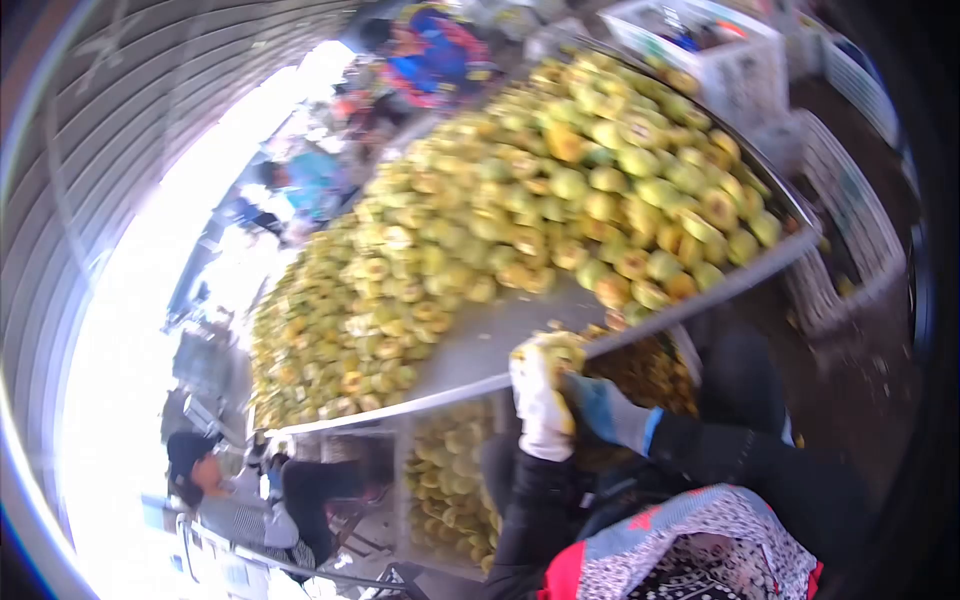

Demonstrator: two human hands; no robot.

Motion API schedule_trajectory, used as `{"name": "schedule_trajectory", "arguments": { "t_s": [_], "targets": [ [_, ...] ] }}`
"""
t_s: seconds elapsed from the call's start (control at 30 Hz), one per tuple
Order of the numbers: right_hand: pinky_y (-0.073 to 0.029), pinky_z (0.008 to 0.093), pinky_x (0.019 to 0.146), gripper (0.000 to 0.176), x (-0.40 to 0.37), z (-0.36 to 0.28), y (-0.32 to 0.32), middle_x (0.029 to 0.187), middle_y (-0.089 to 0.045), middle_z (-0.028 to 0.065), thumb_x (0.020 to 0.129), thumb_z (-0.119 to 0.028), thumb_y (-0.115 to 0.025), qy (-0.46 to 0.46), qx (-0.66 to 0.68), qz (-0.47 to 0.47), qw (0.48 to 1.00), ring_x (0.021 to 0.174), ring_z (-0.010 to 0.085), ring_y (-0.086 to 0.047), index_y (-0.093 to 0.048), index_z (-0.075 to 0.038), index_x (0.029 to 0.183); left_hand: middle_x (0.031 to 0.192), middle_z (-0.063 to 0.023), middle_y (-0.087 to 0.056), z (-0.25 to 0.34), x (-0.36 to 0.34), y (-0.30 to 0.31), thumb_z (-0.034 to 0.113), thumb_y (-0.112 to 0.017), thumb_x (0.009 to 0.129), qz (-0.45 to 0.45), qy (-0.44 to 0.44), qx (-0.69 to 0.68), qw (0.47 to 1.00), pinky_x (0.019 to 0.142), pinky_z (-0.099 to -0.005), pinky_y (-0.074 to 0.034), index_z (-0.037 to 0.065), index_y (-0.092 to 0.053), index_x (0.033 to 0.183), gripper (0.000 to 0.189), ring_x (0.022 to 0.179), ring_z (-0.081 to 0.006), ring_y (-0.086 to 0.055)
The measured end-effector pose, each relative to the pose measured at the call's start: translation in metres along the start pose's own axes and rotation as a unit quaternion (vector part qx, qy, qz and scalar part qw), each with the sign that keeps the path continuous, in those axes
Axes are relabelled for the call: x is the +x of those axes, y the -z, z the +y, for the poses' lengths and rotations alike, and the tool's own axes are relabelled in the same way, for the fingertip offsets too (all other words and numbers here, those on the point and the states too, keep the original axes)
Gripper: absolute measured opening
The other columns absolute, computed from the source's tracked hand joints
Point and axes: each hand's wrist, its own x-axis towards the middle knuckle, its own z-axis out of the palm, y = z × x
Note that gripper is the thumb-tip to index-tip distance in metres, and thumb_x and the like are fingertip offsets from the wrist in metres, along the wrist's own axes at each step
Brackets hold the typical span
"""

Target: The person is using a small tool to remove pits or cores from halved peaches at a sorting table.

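Note:
My left hand (540,398), in a white glove with yellow stains, is closed around a yellow-green fruit (566,350) at the near edge of the metal table (500,345). Close beside it, just below the fruit, is my right hand (608,408) in a blue and white glove. Its fingers are curled in toward the left hand, and blur hides whatever they hold. A large heap of yellow-green fruit (470,220), many pieces with brown centres, covers much of the table beyond my hands.
Below the table edge, a crate of fruit (450,480) is at left and a container of brownish scraps (655,375) at right. White plastic baskets (850,220) stand on the right. A seated person (240,500) is at lower left; other people (435,55) are across the table.

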Motion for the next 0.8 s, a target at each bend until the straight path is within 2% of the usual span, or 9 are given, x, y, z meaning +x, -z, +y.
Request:
{"name": "schedule_trajectory", "arguments": {
  "t_s": [0.03,0.1,0.2,0.3,0.4,0.5,0.57,0.73,0.8],
  "targets": [
    [-0.051,0.0265,0.073,0.030,-0.003,-0.036,0.003,0.095,-0.071,0.0033,0.104,-0.027,-0.055,-0.198,0.130,-0.001,0.972,0.084,0.0067,-0.059,-0.070,-0.002,0.099,0.102,-0.0095,-0.060,0.004,0.004,0.005,0.024,-0.047,0.103,-0.051,-0.028,0.042,0.997,0.077,-0.0300,-0.052,0.001,-0.061,0.100,0.027,0.087,-0.0180,-0.059],
    [-0.051,0.0282,0.074,0.030,0.001,-0.058,0.016,0.094,-0.073,0.0057,0.103,-0.028,-0.058,-0.218,0.072,-0.044,0.972,0.086,0.0068,-0.059,-0.070,-0.001,0.100,0.106,-0.0125,-0.062,0.013,0.001,-0.001,0.023,-0.047,0.105,0.021,0.093,-0.130,0.987,0.086,-0.0368,-0.056,0.001,-0.056,0.113,0.025,0.099,-0.0237,-0.063],
    [-0.051,0.0300,0.072,0.042,0.006,-0.083,0.029,0.084,-0.071,0.0048,0.101,-0.040,-0.058,-0.219,-0.098,-0.101,0.966,0.081,0.0071,-0.058,-0.070,0.001,0.099,0.107,-0.0129,-0.063,0.008,-0.005,0.007,0.022,-0.048,0.105,0.053,0.108,-0.139,0.983,0.086,-0.0372,-0.056,0.003,-0.056,0.114,0.022,0.098,-0.0227,-0.063],
    [-0.051,0.0304,0.073,0.044,0.002,-0.076,0.026,0.083,-0.072,0.0059,0.102,-0.041,-0.057,-0.184,-0.079,-0.103,0.974,0.081,0.0069,-0.058,-0.069,0.001,0.096,0.108,-0.0123,-0.063,0.007,-0.008,0.007,0.021,-0.048,0.105,0.029,0.072,-0.104,0.991,0.085,-0.0364,-0.056,0.004,-0.056,0.114,0.021,0.098,-0.0222,-0.063],
    [-0.052,0.0319,0.078,0.037,-0.009,-0.045,0.013,0.096,-0.072,0.0072,0.102,-0.035,-0.057,-0.079,-0.020,-0.101,0.991,0.087,0.0101,-0.060,-0.065,0.000,0.111,0.109,-0.0115,-0.063,0.009,-0.012,0.004,0.020,-0.047,0.105,0.019,0.062,-0.110,0.992,0.088,-0.0359,-0.053,0.004,-0.055,0.114,0.020,0.098,-0.0210,-0.062],
    [-0.052,0.0326,0.085,0.039,-0.008,-0.048,0.012,0.111,-0.068,0.0055,0.103,-0.029,-0.055,0.120,-0.226,-0.128,0.958,0.096,0.0126,-0.060,-0.054,-0.002,0.130,0.108,-0.0115,-0.063,0.011,-0.012,0.004,0.020,-0.046,0.106,-0.009,0.041,-0.098,0.994,0.091,-0.0366,-0.051,0.004,-0.055,0.114,0.020,0.099,-0.0207,-0.061],
    [-0.051,0.0332,0.089,0.045,-0.005,-0.055,0.009,0.117,-0.065,0.0047,0.100,-0.026,-0.058,0.106,-0.178,-0.156,0.966,0.100,0.0165,-0.062,-0.045,-0.004,0.137,0.112,-0.0129,-0.063,0.004,-0.011,0.009,0.020,-0.046,0.106,-0.022,0.030,-0.098,0.995,0.094,-0.0377,-0.050,0.003,-0.054,0.117,0.023,0.103,-0.0230,-0.061],
    [-0.049,0.0346,0.095,0.062,0.004,-0.065,0.028,0.126,-0.059,0.0127,0.088,-0.018,-0.068,-0.076,-0.050,-0.225,0.970,0.113,0.0254,-0.062,-0.040,-0.007,0.142,0.119,-0.0163,-0.063,0.018,-0.003,0.018,0.020,-0.045,0.105,-0.061,0.090,-0.147,0.983,0.094,-0.0379,-0.049,0.000,-0.052,0.130,0.032,0.108,-0.0261,-0.061],
    [-0.050,0.0347,0.095,0.067,0.009,-0.050,0.037,0.129,-0.059,0.0127,0.088,-0.020,-0.068,-0.169,-0.050,-0.247,0.953,0.114,0.0255,-0.062,-0.036,-0.008,0.146,0.114,-0.0162,-0.066,0.035,0.004,0.016,0.020,-0.048,0.103,-0.033,0.169,-0.130,0.976,0.083,-0.0326,-0.052,-0.001,-0.054,0.129,0.034,0.097,-0.0227,-0.065]
  ]
}}
